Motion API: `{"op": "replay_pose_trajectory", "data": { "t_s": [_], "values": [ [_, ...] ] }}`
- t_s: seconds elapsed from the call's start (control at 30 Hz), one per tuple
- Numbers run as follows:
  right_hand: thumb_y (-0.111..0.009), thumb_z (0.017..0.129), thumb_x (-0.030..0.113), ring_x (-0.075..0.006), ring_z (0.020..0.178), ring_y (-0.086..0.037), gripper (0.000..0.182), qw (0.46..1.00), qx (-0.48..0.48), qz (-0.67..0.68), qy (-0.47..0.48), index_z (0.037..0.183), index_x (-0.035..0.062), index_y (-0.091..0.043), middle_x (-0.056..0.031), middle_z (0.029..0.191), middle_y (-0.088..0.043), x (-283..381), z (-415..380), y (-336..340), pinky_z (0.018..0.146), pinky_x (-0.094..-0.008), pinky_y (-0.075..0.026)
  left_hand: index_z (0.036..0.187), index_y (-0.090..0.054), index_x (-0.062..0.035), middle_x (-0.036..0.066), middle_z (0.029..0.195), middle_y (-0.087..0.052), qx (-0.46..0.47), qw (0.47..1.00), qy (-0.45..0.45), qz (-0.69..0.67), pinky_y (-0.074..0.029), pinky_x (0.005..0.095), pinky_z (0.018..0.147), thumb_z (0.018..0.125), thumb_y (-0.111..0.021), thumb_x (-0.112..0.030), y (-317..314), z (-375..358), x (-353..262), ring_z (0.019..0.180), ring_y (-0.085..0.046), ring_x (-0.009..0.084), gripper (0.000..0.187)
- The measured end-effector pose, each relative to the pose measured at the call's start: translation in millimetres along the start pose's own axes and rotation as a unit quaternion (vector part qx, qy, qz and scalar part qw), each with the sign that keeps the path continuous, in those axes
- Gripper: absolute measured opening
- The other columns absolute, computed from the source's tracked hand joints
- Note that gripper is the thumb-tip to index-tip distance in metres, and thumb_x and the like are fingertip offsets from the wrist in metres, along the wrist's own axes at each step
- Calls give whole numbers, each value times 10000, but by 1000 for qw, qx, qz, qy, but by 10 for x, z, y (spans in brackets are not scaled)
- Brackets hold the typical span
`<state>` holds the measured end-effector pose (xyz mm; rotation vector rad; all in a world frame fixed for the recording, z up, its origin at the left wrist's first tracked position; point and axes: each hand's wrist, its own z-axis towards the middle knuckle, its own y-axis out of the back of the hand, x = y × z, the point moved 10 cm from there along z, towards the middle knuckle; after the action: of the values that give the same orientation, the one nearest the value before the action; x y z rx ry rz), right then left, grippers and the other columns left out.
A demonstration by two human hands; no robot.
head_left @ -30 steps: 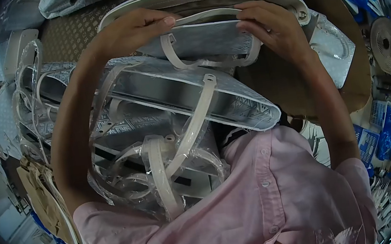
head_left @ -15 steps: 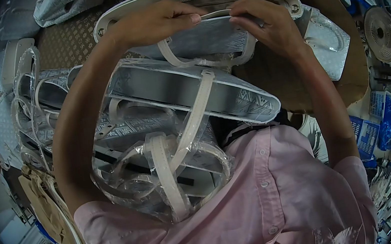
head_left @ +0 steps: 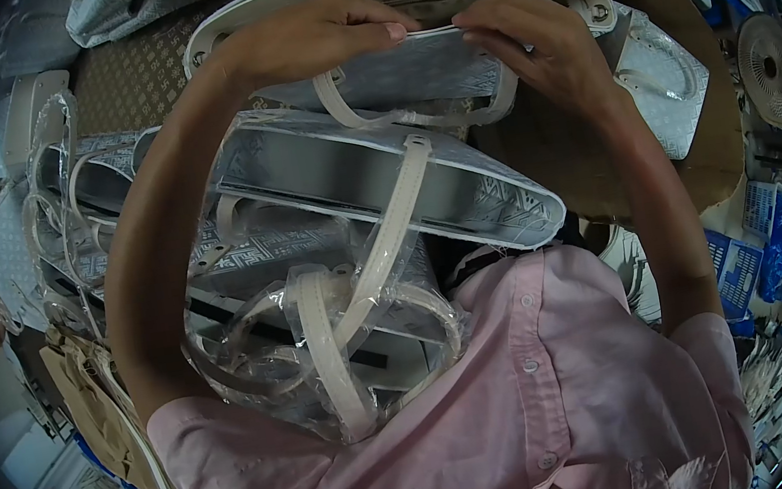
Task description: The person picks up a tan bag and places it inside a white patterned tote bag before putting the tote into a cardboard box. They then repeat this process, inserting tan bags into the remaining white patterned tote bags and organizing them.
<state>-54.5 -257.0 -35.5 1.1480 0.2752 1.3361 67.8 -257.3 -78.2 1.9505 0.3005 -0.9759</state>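
Observation:
At the top of the view a white-rimmed handbag stands with its mouth open and a zipper showing inside. My left hand pinches the near rim, its thumb outside and its fingers reaching inside. Beside it, my right hand grips the same rim between thumb and fingers. A short gap of rim shows between the two hands. The bag's white handle hangs down on the near side. Closer to my body lies a silver patterned bag, its plastic-wrapped strap lying across it.
More wrapped straps and bags pile up near my chest. Brown cardboard and a white patterned piece lie at the right. Farther right are a fan and blue plastic. Brown paper is at the left.
Both hands have stayed on the rim and shifted only slightly. The rim between them is now pulled flatter and straighter, and the bag's right end sits a little farther right.

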Motion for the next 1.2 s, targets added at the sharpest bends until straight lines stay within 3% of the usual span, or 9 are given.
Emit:
{"op": "replay_pose_trajectory", "data": {
  "t_s": [0.27, 0.33, 0.43, 0.53, 0.67, 0.73, 0.93, 1.07, 1.2],
  "values": [
    [-651, 788, 41, -243, 833, -623, 177, 1000, 2, -5, -1, 965, 42, -647, -94, 916, -642, -24, 17, 10, 712, -322, -499, 1218, -572, -81, 139, 1105, -627, 20, 998, -50, 15, -475, 336, 841, 919, -516, -367, -93, -17, -109, 984, -603, 236, 418],
    [-660, 781, 52, -245, 825, -623, 178, 1000, -4, -3, 18, 958, 42, -645, -92, 907, -643, -7, 15, 15, 708, -325, -497, 1169, -570, -50, 165, 980, -650, -90, 982, -96, 139, -489, 373, 766, 920, -511, -328, -55, -37, -229, 866, -632, 293, 379],
    [-662, 779, 57, -245, 843, -621, 184, 999, -2, -14, 36, 963, 47, -648, -88, 916, -646, 8, -16, 47, 726, -341, -492, 1107, -546, -41, 172, 841, -641, -50, 971, -41, 232, -474, 437, 701, 918, -504, -291, -136, 39, -276, 754, -611, 363, 315],
    [-658, 785, 121, -252, 851, -608, 195, 996, -49, -70, 38, 973, 70, -651, -64, 905, -636, -65, -207, 340, 730, -357, -490, 1077, -516, -39, 163, 753, -624, -58, 966, -50, 247, -459, 471, 630, 920, -495, -245, -140, 32, -270, 692, -591, 387, 260],
    [-646, 772, 74, -263, 900, -599, 264, 987, -58, -138, 61, 1036, 83, -644, -73, 959, -625, -158, -487, 560, 777, -370, -484, 1079, -495, -32, 170, 762, -626, -113, 935, -121, 313, -468, 446, 585, 917, -502, -229, -270, 69, -413, 699, -604, 362, 255],
    [-626, 745, 15, -274, 900, -594, 355, 981, -48, -162, 100, 1092, 91, -623, -81, 998, -614, -177, -539, 509, 798, -363, -483, 1057, -491, -32, 167, 778, -630, -174, 893, -163, 382, -472, 428, 552, 916, -505, -219, -315, 126, -550, 710, -612, 341, 234],
    [-598, 713, -27, -262, 872, -579, 437, 989, -45, -92, 107, 1131, 103, -607, -84, 1018, -602, -301, -548, 429, 767, -353, -477, 1003, -492, -38, 150, 797, -634, -97, 928, -132, 335, -480, 409, 556, 922, -494, -205, -334, 217, -553, 729, -618, 329, 186],
    [-597, 710, -28, -256, 859, -574, 437, 989, -42, -92, 108, 1128, 97, -607, -82, 1017, -598, -313, -557, 439, 754, -361, -472, 999, -501, -45, 154, 779, -634, -130, 929, -154, 312, -475, 426, 558, 930, -479, -226, -352, 288, -700, 685, -614, 346, 195],
    [-653, 722, 16, -252, 954, -579, 433, 982, -57, -150, 99, 1144, 99, -599, -73, 1055, -597, -373, -669, 646, 814, -346, -476, 994, -499, -35, 168, 804, -635, -48, 941, -79, 326, -484, 435, 618, 942, -448, -259, -408, 412, -676, 729, -620, 349, 236]
  ]
}}
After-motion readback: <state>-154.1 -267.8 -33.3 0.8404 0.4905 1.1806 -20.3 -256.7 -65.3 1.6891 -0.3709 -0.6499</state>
